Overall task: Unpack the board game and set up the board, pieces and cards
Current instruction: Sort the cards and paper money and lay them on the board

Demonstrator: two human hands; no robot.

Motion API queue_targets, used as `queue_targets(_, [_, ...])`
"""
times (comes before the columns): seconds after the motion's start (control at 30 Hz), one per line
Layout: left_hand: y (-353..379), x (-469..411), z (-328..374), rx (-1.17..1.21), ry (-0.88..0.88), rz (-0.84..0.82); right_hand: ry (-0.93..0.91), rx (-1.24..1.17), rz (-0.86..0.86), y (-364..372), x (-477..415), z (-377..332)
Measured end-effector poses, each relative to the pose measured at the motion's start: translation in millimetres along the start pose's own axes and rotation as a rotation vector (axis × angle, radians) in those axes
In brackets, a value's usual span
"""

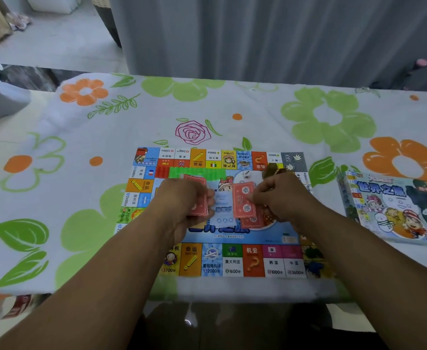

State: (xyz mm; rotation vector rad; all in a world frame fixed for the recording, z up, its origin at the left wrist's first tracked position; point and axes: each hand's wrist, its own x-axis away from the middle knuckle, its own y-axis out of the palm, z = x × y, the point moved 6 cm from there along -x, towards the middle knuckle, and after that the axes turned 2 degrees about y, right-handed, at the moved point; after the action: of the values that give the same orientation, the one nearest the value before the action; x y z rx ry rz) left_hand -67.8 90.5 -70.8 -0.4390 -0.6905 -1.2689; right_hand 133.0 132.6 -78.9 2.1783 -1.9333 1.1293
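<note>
board: flat printed paper game board point(232, 261), bright squares round the edge, lying open on the flower-print cloth-covered table point(106, 137); looks thin, no visible fold ridge.
box: glossy cartoon-print cardboard game box point(394, 208) sits well to the right of the board, apart from it.
left hand: left hand point(182, 205) curled round a small stack of red paper play-money notes point(198, 198), thumb and fingers pinching it over the board's centre.
right hand: right hand point(280, 198) pinching one red note point(244, 200) by its edge; more red notes and a pale blue one point(223, 208) lie under and between the hands.
other pieces: green strip of small plastic houses point(197, 171) and a white die point(247, 174) rest on the board's inner area, near the far edge.
step, my read: sorting notes by colour.
how to do it well: peel one note at a time, thin paper clings; square each stack on the board, keep piles apart, clear of the die.
texture: notes are flimsy, slightly curled; cloth is soft, so stacks may tilt.
</note>
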Motion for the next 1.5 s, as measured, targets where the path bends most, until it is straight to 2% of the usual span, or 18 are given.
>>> queue_targets(0.3, [14.0,2.4,0.4,0.004,-0.011,0.002,0.041,0.144,0.020,-8.6,-4.4,22.2])
queue_targets(0.43, [17.1,3.7,-0.7,0.004,-0.018,-0.018,-0.020,0.275,0.108,-13.5,-8.6,21.6])
queue_targets(0.63, [18.8,2.5,-0.7,0.000,-0.018,-0.033,-0.097,0.161,0.020,0.0,1.1,1.7])
queue_targets(0.93, [18.5,2.0,-1.3,-0.030,0.047,-0.047,-0.064,-0.187,-0.133,21.8,15.7,-14.3])
queue_targets(1.07, [17.7,0.3,-1.4,-0.020,0.045,-0.032,-0.104,-0.182,-0.141,26.6,16.9,-18.0])
queue_targets(1.23, [12.5,-1.7,-1.0,0.013,0.032,-0.026,-0.017,-0.184,-0.095,7.3,2.1,-4.6])
queue_targets(1.5, [8.2,0.0,0.0,0.052,-0.002,-0.032,0.058,0.051,0.007,-9.2,-7.7,23.3])
